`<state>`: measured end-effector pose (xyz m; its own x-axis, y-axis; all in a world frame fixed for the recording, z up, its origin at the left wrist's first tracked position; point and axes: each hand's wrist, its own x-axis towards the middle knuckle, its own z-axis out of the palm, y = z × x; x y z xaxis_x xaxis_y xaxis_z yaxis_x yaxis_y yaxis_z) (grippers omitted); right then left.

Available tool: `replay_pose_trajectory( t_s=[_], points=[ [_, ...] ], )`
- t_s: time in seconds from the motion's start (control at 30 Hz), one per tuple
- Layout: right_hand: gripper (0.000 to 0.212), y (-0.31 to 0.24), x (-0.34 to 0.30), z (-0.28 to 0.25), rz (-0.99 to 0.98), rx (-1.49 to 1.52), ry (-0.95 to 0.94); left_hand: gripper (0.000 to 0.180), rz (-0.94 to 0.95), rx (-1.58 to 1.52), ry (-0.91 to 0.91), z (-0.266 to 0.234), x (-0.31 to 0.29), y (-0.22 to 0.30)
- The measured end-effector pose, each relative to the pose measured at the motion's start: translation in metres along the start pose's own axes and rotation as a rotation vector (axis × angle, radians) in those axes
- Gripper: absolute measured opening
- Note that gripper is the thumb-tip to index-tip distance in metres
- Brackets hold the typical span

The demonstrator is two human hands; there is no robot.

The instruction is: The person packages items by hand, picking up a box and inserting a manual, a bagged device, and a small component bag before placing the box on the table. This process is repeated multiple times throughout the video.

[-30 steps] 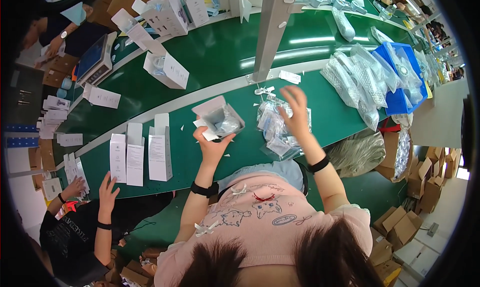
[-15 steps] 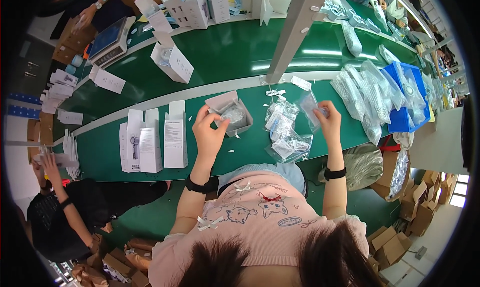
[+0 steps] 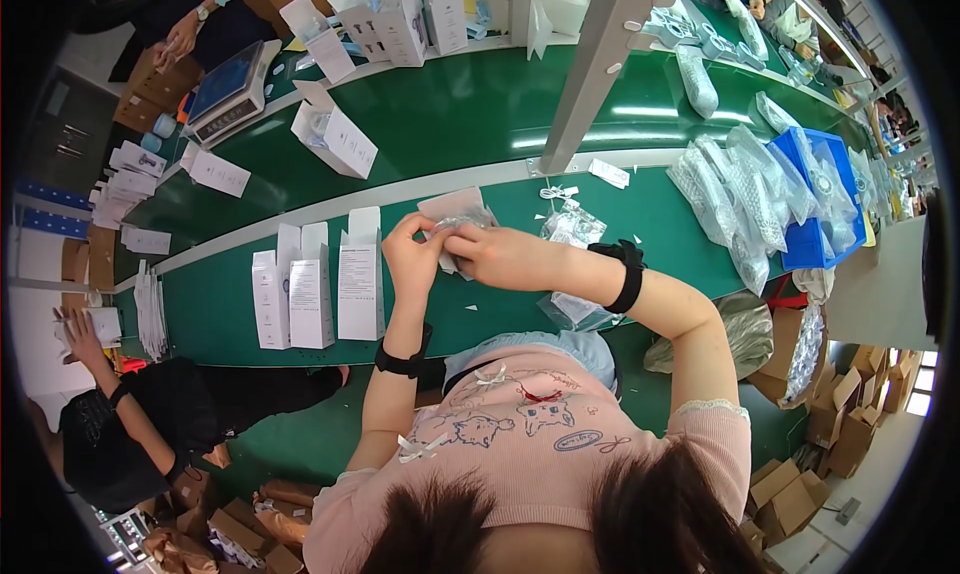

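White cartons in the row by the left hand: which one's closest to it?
The rightmost white carton, just beside the left hand; the other white cartons sit farther left, bunched together.

Dk green worktop (image 3: pixel 210 294). Blue bin (image 3: pixel 802 246); L of it, clear bubble-pattern bags (image 3: pixel 708 194); further L, pinkish-grey box flap (image 3: pixel 450 205); far L, white boxes (image 3: pixel 362 292) w/ grey print. Below-L of bin, pale pink top (image 3: pixel 520 474) w/ blue-grey cats; blk wristbands (image 3: pixel 626 279).

Around the open box (image 3: pixel 452 203)

Left of the open box, cartons (image 3: pixel 361 289) are lined up on the surface (image 3: pixel 215 289); packets (image 3: pixel 572 224) are piled to its right. Farther right, wrapped items (image 3: pixel 735 194) and a bin (image 3: pixel 805 249) are set. Behind it, a post (image 3: pixel 590 84) is fixed rightward, another box (image 3: pixel 345 146) placed leftward.
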<state>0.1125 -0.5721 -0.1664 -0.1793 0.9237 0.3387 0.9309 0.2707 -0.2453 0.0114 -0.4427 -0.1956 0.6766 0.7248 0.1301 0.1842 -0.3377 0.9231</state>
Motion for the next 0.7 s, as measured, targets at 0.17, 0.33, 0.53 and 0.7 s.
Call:
replay_pose_trajectory(
  t_s=[0.17, 0.33, 0.53, 0.7],
  points=[
    [0.03, 0.001, -0.01, -0.018, 0.025, -0.051, 0.186, 0.014, -0.079, -0.05, -0.014, -0.004, -0.003, -0.012],
    [0.064, 0.014, -0.036, 0.014, 0.13, 0.138, 0.24, 0.036, -0.007, -0.423, -0.02, -0.014, -0.007, -0.034],
    [0.097, 0.031, -0.031, 0.037, 0.48, 0.836, 0.168, 0.064, 0.052, 1.085, -0.193, -0.069, -0.039, -0.088],
    [0.095, 0.092, 0.004, 0.019, 0.606, 0.998, 0.386, 0.07, 0.059, 1.146, -0.16, -0.059, -0.058, -0.102]
  ],
)
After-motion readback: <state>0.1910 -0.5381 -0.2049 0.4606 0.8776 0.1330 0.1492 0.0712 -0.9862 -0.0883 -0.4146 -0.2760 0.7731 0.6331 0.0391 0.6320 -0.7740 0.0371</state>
